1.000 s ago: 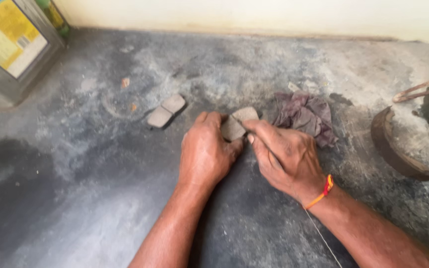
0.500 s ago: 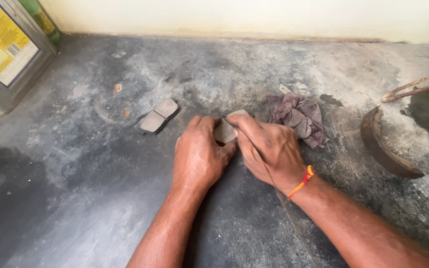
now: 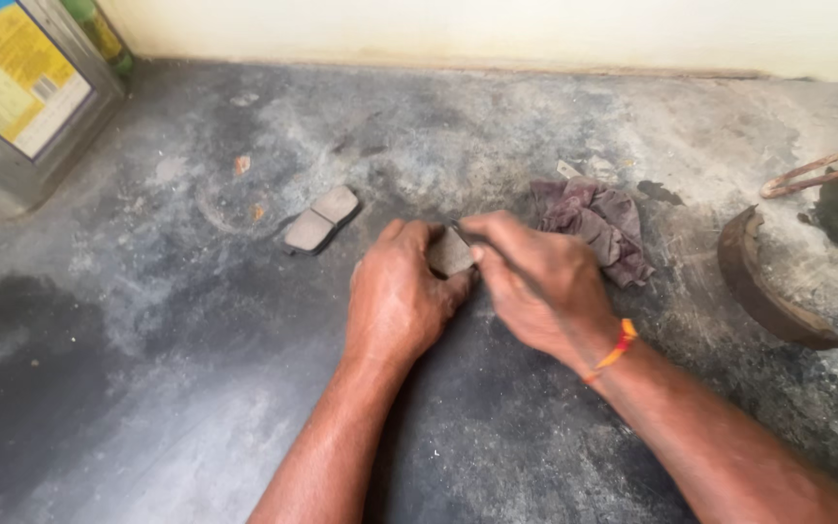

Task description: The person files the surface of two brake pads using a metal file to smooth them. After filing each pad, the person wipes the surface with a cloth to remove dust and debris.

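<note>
Since the earlier frame: both hands have shifted slightly left of their former spot and closed tighter together; the second pad and the rag lie as they did.

Item held: small flat grey-brown brake pad, at frame centre, pressed on the stained grey concrete floor. Only a little of its face shows between the fingers; the surface looks dull, dusty and worn, its edges hidden.

Left hand: curled narrow around the pad's left side, thumb pinning it down.

Right hand: closed in a pinch on a thin dark pointed tool, tip at the pad's upper edge. What kind of tool it is cannot be told.

Risks, as judged: the tip could skid off the hard pad toward the left thumb just beside it, if pressed hard at a shallow angle; the pad could slide on the dusty floor if the pinning grip loosens.

Nearby: second grey two-segment brake pad, left of centre; crumpled purplish-brown cloth rag, just right of the hands; curved rusty brake shoe, right edge; square metal tin with yellow-and-blue label, upper left.
</note>
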